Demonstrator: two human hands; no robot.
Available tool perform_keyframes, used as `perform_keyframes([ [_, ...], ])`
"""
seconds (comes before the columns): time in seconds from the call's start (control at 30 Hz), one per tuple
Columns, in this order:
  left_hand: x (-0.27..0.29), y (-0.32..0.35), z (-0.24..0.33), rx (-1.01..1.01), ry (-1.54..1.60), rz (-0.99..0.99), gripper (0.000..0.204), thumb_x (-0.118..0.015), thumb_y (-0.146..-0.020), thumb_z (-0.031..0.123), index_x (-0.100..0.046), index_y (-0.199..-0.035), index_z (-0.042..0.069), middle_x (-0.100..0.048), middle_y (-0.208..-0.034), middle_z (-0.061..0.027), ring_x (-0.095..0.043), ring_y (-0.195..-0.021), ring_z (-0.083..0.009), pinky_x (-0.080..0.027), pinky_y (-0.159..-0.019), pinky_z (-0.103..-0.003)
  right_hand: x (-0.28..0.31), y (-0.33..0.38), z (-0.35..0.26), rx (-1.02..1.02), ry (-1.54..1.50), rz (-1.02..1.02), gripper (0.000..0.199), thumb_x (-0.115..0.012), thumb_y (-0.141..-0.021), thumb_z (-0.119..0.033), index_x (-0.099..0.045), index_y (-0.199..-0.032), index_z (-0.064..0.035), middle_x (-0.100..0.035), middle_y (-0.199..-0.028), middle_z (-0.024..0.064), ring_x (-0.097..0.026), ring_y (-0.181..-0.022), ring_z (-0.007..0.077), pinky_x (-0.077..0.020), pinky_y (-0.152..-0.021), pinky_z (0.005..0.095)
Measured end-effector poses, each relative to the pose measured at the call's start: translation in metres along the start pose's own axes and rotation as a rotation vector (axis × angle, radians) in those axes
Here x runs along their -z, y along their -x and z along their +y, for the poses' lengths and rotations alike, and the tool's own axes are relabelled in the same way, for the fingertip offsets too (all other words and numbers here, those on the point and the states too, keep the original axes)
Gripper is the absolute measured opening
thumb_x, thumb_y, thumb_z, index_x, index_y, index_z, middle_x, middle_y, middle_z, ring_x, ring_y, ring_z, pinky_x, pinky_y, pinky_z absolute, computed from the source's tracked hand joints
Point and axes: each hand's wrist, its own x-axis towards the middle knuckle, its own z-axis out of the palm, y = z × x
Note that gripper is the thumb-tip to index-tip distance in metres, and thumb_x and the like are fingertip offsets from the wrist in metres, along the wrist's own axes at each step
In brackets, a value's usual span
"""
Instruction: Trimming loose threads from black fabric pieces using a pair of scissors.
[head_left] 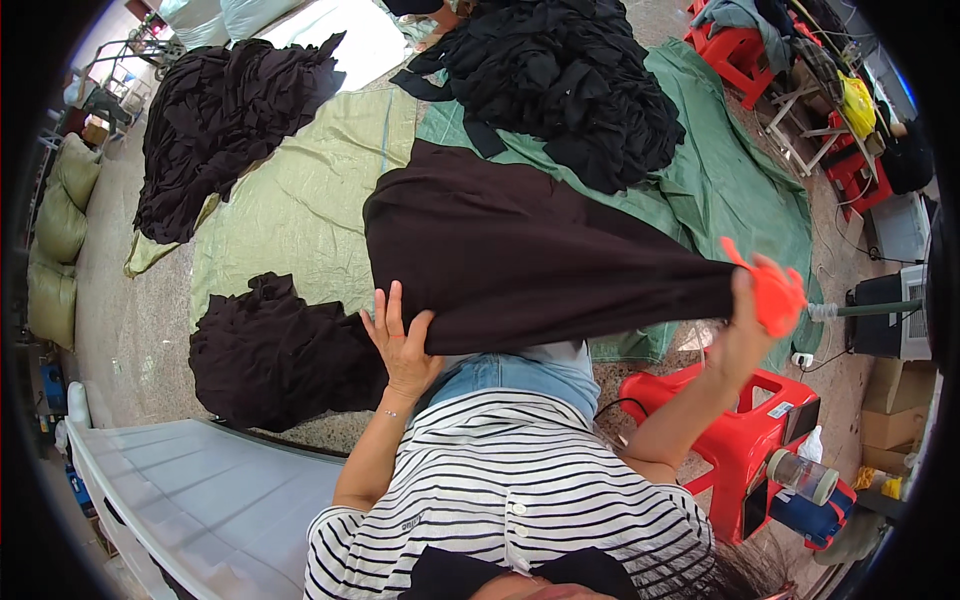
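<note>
Cloth (540, 250), right hand (743, 332) blurred, orange item (776, 298) unclear

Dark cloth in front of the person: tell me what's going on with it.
A person in a striped top has the dark brown cloth stretched out before them. The left hand is at its near left corner, fingers spread; the right hand grips its narrowed right end, by a blurred orange-red thing I can't identify. Beyond lies a big black fabric heap on green sheeting.
</note>
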Motion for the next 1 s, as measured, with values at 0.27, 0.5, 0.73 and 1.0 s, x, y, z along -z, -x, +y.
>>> perform_keyframes([
  [0.27,0.105,-0.051,0.012,-0.008,0.604,-0.238,0.025,-0.075,-0.068,0.003,-0.063,-0.090,0.000,-0.065,-0.076,-0.0132,-0.067,-0.066,-0.0309,-0.054,-0.064,-0.034,0.042,0.000,-0.045,0.094,-0.076,0.255,0.030,-0.072,-0.089,-0.002,-0.062,-0.117,0.0017,-0.060,-0.114,0.0064,-0.055,-0.103,0.0138,-0.0432,-0.091,0.0272],
  [0.5,0.210,-0.101,0.034,-0.194,1.164,-0.532,0.017,-0.068,-0.056,0.004,-0.059,-0.070,-0.001,-0.053,-0.057,-0.0087,-0.053,-0.043,-0.0261,-0.041,-0.046,-0.032,0.024,-0.026,-0.069,0.200,-0.113,0.318,0.029,-0.070,-0.090,-0.001,-0.062,-0.117,0.0045,-0.062,-0.107,0.0075,-0.059,-0.097,0.0141,-0.0462,-0.088,0.0243],
  [0.73,0.144,-0.169,-0.030,0.580,1.124,-0.545,0.051,-0.070,-0.076,0.004,-0.059,-0.125,-0.005,-0.067,-0.107,-0.0095,-0.062,-0.105,-0.0215,-0.046,-0.097,-0.031,-0.100,-0.094,-0.007,0.127,-0.114,-0.081,0.050,-0.077,-0.084,0.000,-0.056,-0.129,-0.0019,-0.069,-0.110,0.0084,-0.065,-0.099,0.0163,-0.0516,-0.091,0.0304],
  [1.0,-0.002,-0.126,-0.062,0.089,0.078,0.110,0.040,-0.074,-0.082,0.008,-0.063,-0.121,0.006,-0.052,-0.132,-0.0195,-0.051,-0.119,-0.0376,-0.045,-0.100,-0.044,-0.143,-0.016,0.064,-0.005,0.419,-0.601,0.036,-0.076,-0.084,-0.018,-0.060,-0.114,-0.0078,-0.067,-0.083,0.0187,-0.067,-0.078,0.0376,-0.0515,-0.072,0.0402],
])
